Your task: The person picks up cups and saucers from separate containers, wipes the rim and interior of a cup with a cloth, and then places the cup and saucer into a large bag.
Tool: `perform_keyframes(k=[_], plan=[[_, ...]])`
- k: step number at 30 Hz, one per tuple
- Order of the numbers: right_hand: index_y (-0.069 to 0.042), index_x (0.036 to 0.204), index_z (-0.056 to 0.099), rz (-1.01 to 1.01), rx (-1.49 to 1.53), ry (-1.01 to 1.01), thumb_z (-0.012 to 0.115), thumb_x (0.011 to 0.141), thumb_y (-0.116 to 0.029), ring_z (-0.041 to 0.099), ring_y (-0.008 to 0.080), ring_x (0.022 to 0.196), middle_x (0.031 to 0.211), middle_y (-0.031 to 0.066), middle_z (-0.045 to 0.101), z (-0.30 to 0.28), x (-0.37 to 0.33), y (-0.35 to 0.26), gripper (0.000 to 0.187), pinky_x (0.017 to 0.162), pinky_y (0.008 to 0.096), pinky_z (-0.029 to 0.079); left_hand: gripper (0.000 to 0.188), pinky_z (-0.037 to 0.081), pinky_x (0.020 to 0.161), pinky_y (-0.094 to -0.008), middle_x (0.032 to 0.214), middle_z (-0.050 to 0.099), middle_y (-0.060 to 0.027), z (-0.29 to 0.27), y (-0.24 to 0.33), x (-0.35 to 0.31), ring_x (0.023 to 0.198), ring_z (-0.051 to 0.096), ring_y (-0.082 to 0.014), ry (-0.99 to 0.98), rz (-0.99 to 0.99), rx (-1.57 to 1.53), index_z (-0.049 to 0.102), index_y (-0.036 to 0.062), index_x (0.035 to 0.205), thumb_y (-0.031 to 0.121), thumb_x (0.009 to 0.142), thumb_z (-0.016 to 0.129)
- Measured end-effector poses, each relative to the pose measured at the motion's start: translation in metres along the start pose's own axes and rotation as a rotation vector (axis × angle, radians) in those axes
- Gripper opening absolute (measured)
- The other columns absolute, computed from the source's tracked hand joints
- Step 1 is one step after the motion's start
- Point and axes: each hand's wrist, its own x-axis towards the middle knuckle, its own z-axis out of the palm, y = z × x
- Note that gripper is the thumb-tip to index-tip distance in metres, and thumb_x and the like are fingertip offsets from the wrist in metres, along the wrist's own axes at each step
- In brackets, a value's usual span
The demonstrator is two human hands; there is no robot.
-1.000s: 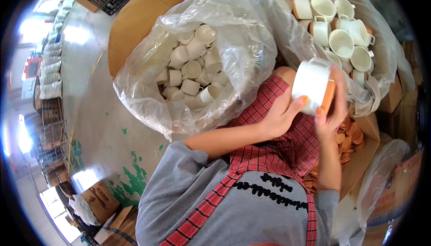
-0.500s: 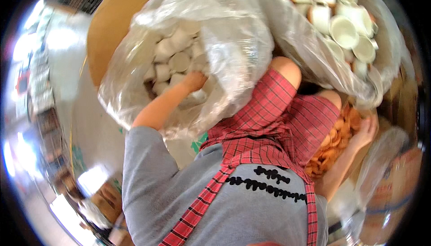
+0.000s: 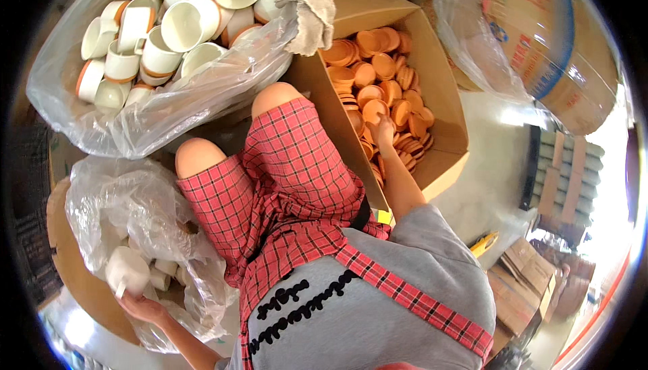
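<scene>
Seated w/ open brown cardboard box (image 3: 442, 110) at R knee. R hand (image 3: 383, 129) is reaching in, fingers closing on a flat round orange plastic lid (image 3: 373, 110) from the heap. L hand (image 3: 138, 302) is gripping a white cup (image 3: 126, 270), well L of box, inside clear plastic bag (image 3: 128, 201).

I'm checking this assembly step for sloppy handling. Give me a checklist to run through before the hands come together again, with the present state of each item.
1. Left hand has a white cup in its grip: ok, lifted above the clear bag.
2. Right hand has reached the orange lids in the cardboard box: ok.
3. A single lid is pinched: cannot tell, fingertips are buried among the lids.
4. Cup free of the bag's plastic: cannot tell.
5. Lap is free between both hands: ok, nothing lies on the red plaid shorts.
6. Bag of finished cups stands open: cannot tell.
</scene>
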Motion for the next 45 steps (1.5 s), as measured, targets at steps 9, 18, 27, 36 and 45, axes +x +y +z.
perform_keyframes(k=[9,18,27,36,45], plan=[[-0.004,0.126,0.049,0.324,-0.391,-0.259,0.051,0.092,-0.026,0.053,0.0254,0.104,0.120,0.0134,0.054,0.018,0.008,0.031,0.041,0.082,0.0361,0.048,0.045,0.032,0.107,-0.0464,0.135,0.045,-0.0146,0.102,0.096,-0.133,0.125,0.043,-0.0294,-0.563,-0.657,-1.096,0.041,0.0013,0.133,0.028,0.098,0.033],[0.007,0.113,0.056,0.255,1.221,0.105,0.054,0.090,-0.008,0.064,0.0244,0.083,0.104,0.0144,0.062,-0.070,-0.020,0.046,0.028,0.072,0.0336,0.054,0.044,0.032,0.106,-0.0488,0.134,0.047,-0.0130,0.185,0.084,-0.149,0.124,0.045,-0.0292,-0.750,-0.651,-0.903,0.043,0.0029,0.132,0.030,0.098,0.033],[0.000,0.129,0.045,-1.014,0.839,-0.037,0.060,0.078,-0.012,0.047,0.0356,0.122,0.129,0.0210,0.050,-0.205,-0.129,-0.260,0.054,0.102,0.0401,0.036,0.055,0.040,0.100,-0.0410,0.125,0.051,-0.0094,0.218,0.114,-0.205,0.117,0.050,-0.0225,-0.948,-0.344,-1.044,0.039,0.0007,0.130,0.016,0.084,0.065],[0.001,0.131,0.035,-0.955,1.474,-0.553,0.061,0.079,-0.057,0.027,0.0340,0.135,0.145,0.0232,0.025,-0.181,-0.160,-0.284,0.083,0.109,0.0429,0.024,0.034,0.046,0.083,-0.0273,0.108,0.060,-0.0086,0.194,0.084,-0.222,0.096,0.057,-0.0145,-0.925,0.224,-0.712,0.051,-0.0050,0.117,0.007,0.087,0.060],[0.002,0.132,0.038,-0.894,1.448,-0.523,0.058,0.083,-0.048,0.040,0.0308,0.127,0.138,0.0250,0.037,-0.165,-0.163,-0.288,0.072,0.104,0.0409,0.032,0.024,0.048,0.078,-0.0255,0.101,0.064,-0.0083,0.190,0.081,-0.232,0.090,0.060,-0.0130,-0.941,0.156,-0.722,0.059,-0.0041,0.109,0.006,0.087,0.060]])
